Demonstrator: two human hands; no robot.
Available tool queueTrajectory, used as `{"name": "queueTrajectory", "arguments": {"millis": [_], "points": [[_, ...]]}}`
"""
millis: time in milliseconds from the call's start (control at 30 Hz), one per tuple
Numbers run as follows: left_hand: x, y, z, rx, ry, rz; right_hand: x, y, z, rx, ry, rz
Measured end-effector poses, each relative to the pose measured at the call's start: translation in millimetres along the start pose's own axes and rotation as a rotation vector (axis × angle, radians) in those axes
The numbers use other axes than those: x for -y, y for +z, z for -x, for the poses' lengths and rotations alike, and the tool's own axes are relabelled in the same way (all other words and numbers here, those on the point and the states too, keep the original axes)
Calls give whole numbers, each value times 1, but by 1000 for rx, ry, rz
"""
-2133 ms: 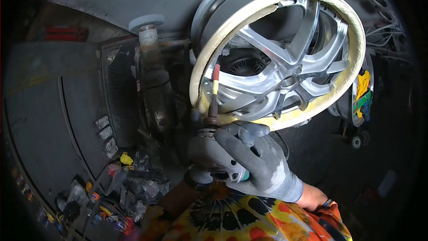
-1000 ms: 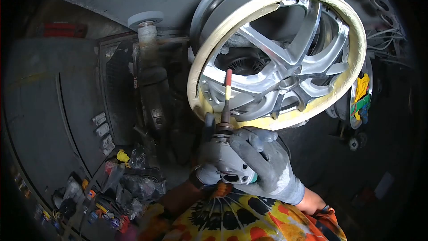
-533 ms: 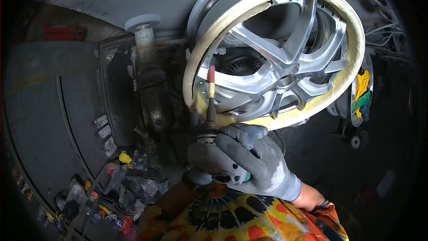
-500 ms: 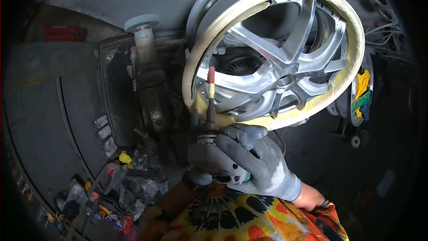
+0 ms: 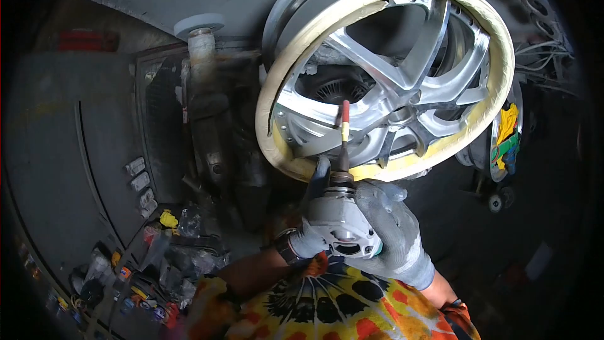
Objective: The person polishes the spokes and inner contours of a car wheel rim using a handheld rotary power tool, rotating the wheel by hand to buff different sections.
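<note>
Gloved hands [image 5: 395, 239] around a power tool [image 5: 341, 217] near a wheel [image 5: 406, 84]

Whl [image 5: 409, 85] is silver w/ cream rim wrap [image 5: 502, 56], tool [image 5: 343, 216] gry, bit [image 5: 345, 113] red/yel., shirt [image 5: 330, 308] blotchy multicol.

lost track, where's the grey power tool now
In the head view, the grey power tool is below and slightly right of centre, between the grey-gloved left hand and grey-gloved right hand, mostly below the cream-rimmed silver metal wheel.

The grinder [image 5: 341, 217] sits between left hand [image 5: 308, 240] and right hand [image 5: 395, 239], the alloy wheel [image 5: 402, 85] beyond; plastic bags [image 5: 192, 261] lie left, another wheel [image 5: 478, 153] (partly behind the first) right.
</note>
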State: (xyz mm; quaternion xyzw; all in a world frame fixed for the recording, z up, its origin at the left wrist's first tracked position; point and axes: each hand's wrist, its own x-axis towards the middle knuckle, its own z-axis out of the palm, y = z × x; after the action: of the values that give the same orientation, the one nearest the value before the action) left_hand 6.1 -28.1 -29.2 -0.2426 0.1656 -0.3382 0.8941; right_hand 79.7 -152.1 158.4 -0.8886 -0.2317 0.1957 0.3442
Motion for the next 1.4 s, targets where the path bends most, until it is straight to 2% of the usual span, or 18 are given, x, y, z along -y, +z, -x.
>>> {"name": "queueTrajectory", "arguments": {"millis": [333, 400, 433, 500, 567, 600, 800, 833, 900, 933, 1000, 1200, 1400], "points": [[-5, 4, 24, -18, 82, 37, 13, 8, -20, 71, -20, 11], [-1, -12, 36, -16, 132, 52, 11, 12, -25, 80, -117, 44], [-2, 15, 33, -26, 173, 90, 13, 12, -29, 80, -117, 44], [-16, 47, 37, -65, 90, 0, 19, 10, -38, 114, -130, 38], [-21, 50, 37, 21, 185, -237, 20, 14, -42, 104, -139, 30], [-22, 50, 37, 19, 184, -237, 21, 15, -44, 95, -149, 22], [-25, 52, 31, -9, 537, -1104, 18, 17, -52, 66, -181, 3], [-29, 57, 32, -10, 530, -1105, 18, 16, -51, 62, -175, 2], [-39, 77, 37, -15, 437, -1390, 16, 14, -49, 78, -139, -42], [-29, 87, 31, -17, 433, -1390, 14, 13, -48, 76, -136, -44], [-1, 101, 15, -252, 543, -877, 10, 11, -45, 119, -141, -52], [5, 77, 16, -141, 387, -471, -8, 5, -31, 115, -163, -52], [22, 56, 3, -94, 330, -197, -34, -8, -17, 136, -231, -17]]}}
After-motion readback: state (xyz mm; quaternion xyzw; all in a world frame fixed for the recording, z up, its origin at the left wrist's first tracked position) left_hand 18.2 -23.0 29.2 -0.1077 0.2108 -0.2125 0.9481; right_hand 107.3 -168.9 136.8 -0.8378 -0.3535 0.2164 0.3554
